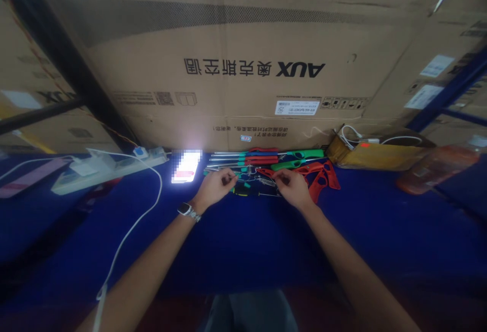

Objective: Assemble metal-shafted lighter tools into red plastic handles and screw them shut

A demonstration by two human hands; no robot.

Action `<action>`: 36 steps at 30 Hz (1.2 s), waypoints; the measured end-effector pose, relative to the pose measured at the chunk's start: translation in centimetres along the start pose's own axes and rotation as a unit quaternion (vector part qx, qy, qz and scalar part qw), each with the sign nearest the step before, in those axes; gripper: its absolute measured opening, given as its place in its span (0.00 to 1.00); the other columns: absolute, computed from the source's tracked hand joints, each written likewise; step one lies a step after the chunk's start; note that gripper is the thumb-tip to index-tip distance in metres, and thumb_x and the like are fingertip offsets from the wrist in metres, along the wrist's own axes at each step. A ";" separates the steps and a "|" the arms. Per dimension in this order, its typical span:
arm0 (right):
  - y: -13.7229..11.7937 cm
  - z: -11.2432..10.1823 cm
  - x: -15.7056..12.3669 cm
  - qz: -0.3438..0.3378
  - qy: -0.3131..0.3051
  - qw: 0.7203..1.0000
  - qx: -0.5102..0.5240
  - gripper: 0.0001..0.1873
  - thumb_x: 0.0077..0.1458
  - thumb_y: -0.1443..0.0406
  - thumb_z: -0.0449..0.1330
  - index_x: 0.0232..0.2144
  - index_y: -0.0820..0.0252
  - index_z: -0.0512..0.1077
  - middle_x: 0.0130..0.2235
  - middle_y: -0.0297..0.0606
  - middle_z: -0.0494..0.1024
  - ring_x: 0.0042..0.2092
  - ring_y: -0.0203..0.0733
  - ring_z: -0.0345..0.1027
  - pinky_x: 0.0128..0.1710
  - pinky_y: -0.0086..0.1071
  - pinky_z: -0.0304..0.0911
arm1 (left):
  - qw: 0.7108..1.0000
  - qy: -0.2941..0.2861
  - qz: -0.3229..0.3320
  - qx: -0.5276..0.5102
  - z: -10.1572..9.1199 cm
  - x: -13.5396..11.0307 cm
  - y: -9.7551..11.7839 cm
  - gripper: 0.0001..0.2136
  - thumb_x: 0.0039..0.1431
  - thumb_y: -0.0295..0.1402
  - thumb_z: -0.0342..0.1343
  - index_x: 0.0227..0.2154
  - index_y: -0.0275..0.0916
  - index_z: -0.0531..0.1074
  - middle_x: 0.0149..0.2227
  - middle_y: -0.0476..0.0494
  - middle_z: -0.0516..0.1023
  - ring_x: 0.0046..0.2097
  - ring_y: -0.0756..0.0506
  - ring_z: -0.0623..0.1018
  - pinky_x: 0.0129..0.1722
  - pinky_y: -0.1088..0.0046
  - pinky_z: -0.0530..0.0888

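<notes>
My left hand [218, 187] is closed, fingertips pressed together beside some small metal and green pieces; whatever is in the pinch is too small to name. To its right, my right hand [292, 188] is also closed, its fingers pinched near thin metal parts [267, 180] and hiding what they may hold. Between the hands lies a black and yellow screwdriver [246, 190]. Behind them is a row of long lighters, with a red one [261, 160] and a green one [300, 162]. More red lighter bodies [319, 178] lie just right of my right hand.
A large cardboard box [228, 32] stands behind the blue work surface [251, 240]. At left are a lit phone [186, 166], a white power strip [87, 174] and a trailing white cable [131, 230]. A yellow package [365, 156] and a bottle [429, 169] sit at right.
</notes>
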State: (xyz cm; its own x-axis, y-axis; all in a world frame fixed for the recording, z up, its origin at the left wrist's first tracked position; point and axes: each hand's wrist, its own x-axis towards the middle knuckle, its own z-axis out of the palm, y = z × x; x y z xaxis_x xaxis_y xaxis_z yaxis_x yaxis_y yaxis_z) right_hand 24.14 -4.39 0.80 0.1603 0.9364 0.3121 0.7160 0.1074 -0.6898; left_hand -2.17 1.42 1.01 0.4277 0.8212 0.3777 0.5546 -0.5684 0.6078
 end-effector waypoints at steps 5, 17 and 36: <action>-0.5 -0.1 0.0 0.009 0.004 1.000 -0.006 0.08 0.52 0.65 0.57 0.32 0.53 0.77 0.32 0.32 0.83 0.33 0.41 0.76 0.36 0.32 0.65 | 0.998 -0.003 -0.018 0.067 -0.4 2.4 1.9 0.04 0.58 0.35 0.60 0.32 0.41 0.75 0.27 0.48 0.77 0.28 0.48 0.74 0.28 0.72 0.66; -0.5 -0.7 0.1 0.030 0.003 0.999 -0.041 0.07 0.53 0.64 0.58 0.32 0.52 0.77 0.31 0.30 0.82 0.32 0.41 0.74 0.33 0.31 0.62 | 0.981 -0.039 -0.109 0.153 3.8 6.3 3.6 0.06 0.49 0.36 0.64 0.24 0.40 0.76 0.30 0.38 0.80 0.42 0.35 0.78 0.34 0.67 0.68; 1.8 -1.9 0.8 -0.028 -0.041 0.985 -0.166 0.21 0.50 0.64 0.65 0.48 0.54 0.75 0.48 0.42 0.79 0.53 0.58 0.64 0.53 0.51 0.53 | 0.997 -0.005 -0.004 0.075 2.7 3.8 3.5 0.07 0.54 0.39 0.62 0.28 0.41 0.76 0.28 0.44 0.78 0.36 0.41 0.75 0.31 0.69 0.65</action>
State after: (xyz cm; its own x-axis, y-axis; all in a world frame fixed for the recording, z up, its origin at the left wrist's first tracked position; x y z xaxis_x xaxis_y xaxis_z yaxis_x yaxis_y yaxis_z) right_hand 26.84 -4.10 1.03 0.0676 0.9576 0.2800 0.9071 0.0579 -0.4169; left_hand 3.29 2.48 2.71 0.4292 0.8256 0.3662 0.6579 -0.5636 0.4996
